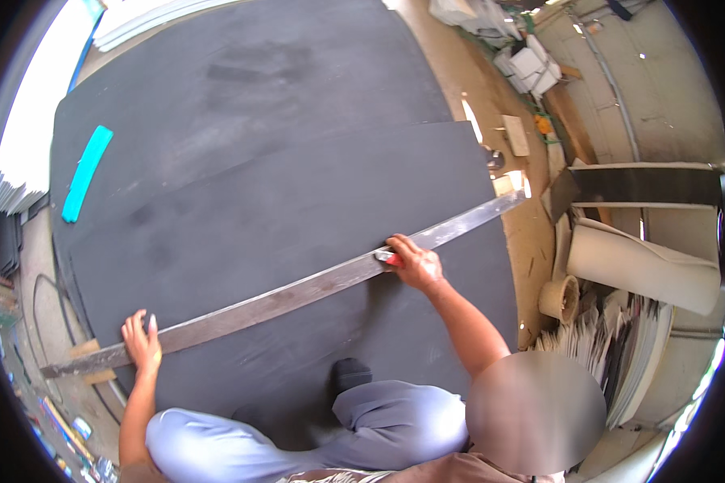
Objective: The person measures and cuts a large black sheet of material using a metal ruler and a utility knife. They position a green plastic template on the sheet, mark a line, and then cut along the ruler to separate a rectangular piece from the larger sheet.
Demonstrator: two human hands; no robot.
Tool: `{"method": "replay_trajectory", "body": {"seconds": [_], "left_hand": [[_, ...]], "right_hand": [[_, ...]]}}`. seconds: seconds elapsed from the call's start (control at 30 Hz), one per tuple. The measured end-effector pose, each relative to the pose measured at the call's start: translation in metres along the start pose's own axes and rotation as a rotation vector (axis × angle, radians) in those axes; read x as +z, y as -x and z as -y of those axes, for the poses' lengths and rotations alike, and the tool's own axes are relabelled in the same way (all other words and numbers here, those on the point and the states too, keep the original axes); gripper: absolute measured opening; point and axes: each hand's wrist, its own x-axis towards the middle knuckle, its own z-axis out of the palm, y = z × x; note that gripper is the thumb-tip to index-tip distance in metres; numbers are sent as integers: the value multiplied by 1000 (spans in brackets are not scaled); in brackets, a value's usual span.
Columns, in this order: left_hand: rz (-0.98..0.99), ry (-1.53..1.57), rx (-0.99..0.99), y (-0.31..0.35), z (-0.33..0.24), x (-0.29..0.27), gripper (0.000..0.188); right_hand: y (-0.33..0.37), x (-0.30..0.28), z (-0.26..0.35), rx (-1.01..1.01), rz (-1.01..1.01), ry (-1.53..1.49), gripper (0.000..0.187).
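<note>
Left hand (142, 346), fingers spread, steadies the metal bar (282, 299); right hand (416, 264) pinches a red tool (391, 258), perhaps guided by it.

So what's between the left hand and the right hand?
In the head view, a stretch of the long metal bar runs between the left hand and the right hand, across dark sheet material.

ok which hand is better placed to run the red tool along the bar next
Probably the right hand: it holds the red tool at the metal bar; the left hand rests near the bar's left end.
</note>
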Motion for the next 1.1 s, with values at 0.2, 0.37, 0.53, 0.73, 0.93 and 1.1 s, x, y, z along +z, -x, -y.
{"method": "replay_trajectory", "body": {"seconds": [0.2, 0.37, 0.53, 0.73, 0.93, 1.1], "left_hand": [[-98, -274, -365, -11, -22, 22, 40], [-101, -306, -379, -12, -25, 26, 36], [-123, -347, -361, -11, -17, 32, 36], [-94, -349, -346, -10, -19, 33, 37], [-55, -327, -334, -3, -20, 29, 37], [22, -325, -346, -5, -24, 26, 40]], "right_hand": [[1, 2, 0, 19, 43, -21, 79], [-3, -13, 3, 21, 105, -50, 83], [-27, -8, 64, -60, 160, -90, 46], [-43, 17, 161, -440, 310, -246, 38], [-39, 23, 189, -362, 519, -60, 45], [-48, 15, 201, -280, 689, -17, 45]]}}
